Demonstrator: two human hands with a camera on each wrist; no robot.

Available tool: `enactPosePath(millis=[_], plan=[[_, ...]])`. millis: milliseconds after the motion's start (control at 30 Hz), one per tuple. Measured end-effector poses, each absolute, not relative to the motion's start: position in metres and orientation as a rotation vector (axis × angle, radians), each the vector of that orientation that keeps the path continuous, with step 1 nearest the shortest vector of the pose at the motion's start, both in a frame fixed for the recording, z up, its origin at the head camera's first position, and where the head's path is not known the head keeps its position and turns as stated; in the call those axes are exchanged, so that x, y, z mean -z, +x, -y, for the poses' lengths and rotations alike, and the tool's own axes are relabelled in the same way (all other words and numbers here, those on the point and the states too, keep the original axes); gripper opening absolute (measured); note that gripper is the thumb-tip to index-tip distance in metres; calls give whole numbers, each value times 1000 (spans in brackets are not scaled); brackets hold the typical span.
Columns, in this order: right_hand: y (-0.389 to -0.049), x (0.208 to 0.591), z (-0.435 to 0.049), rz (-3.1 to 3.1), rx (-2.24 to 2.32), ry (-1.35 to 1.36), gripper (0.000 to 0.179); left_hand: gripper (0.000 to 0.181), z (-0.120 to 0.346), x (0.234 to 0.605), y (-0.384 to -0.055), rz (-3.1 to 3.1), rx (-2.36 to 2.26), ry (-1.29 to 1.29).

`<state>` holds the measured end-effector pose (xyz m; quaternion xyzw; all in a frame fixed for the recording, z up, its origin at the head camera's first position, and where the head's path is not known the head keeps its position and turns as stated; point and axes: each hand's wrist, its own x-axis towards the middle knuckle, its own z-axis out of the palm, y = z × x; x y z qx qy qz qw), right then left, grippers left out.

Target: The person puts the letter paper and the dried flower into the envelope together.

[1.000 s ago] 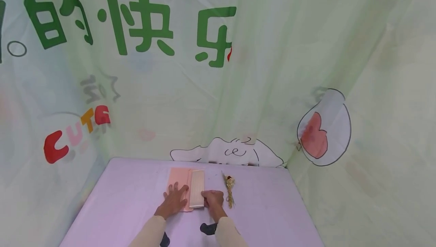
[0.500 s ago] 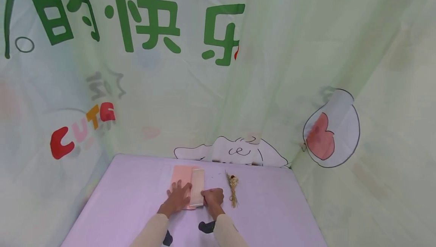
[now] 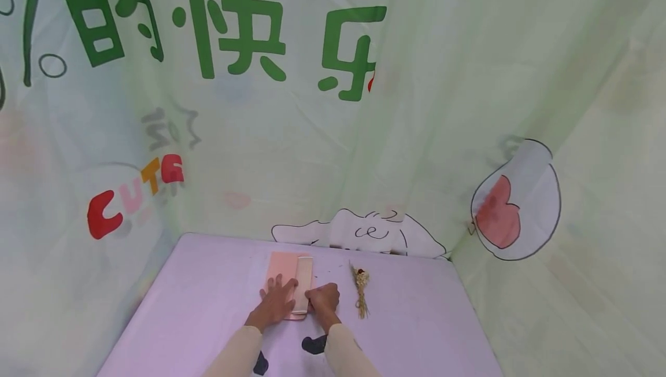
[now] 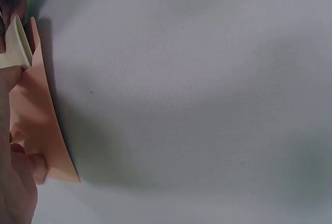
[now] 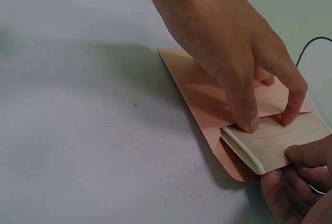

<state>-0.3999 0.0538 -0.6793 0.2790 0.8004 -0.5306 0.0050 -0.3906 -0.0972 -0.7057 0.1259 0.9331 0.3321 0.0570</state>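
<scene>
A pink envelope (image 3: 281, 270) lies on the table, its opening facing right. Folded letter paper with printed lines (image 5: 280, 138) is partly inside that opening; the rest sticks out. My left hand (image 3: 276, 300) rests on the envelope with fingers spread. In the right wrist view, its thumb and index fingertip touch the envelope's mouth by the paper. My right hand (image 3: 325, 302) pinches the outer edge of the letter paper, thumb on top and the other fingers beneath. The left wrist view catches the left hand (image 4: 15, 177) and the envelope (image 4: 39, 120) only at its left border.
A small bunch of dried flowers (image 3: 361, 290) lies to the right of the right hand. The lilac table (image 3: 416, 319) is enclosed by printed cloth walls (image 3: 291, 163). A dark wrist strap piece (image 3: 314, 344) shows by the right sleeve.
The letter paper has slid left, deeper into the envelope, pushed by my right hand. My left hand has stayed on the envelope. The head view has shifted slightly.
</scene>
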Motion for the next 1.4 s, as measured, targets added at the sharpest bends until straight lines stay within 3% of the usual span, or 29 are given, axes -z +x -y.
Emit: enactPosePath(millis=[433,867,1100,1400], plan=[[-406,678,-44,-2671,1489,754,10,43,97,700,-391,-2835,-1031,350],[-440,727,-47,-2669,1489,620,7,48,99,709,-395,-2847,-1048,397],[-427,709,-41,-2674,1507,545,5,46,101,724,-398,-2863,-1142,450],[-418,705,-33,-2616,1599,459,6,47,101,711,-393,-2856,-1077,456]])
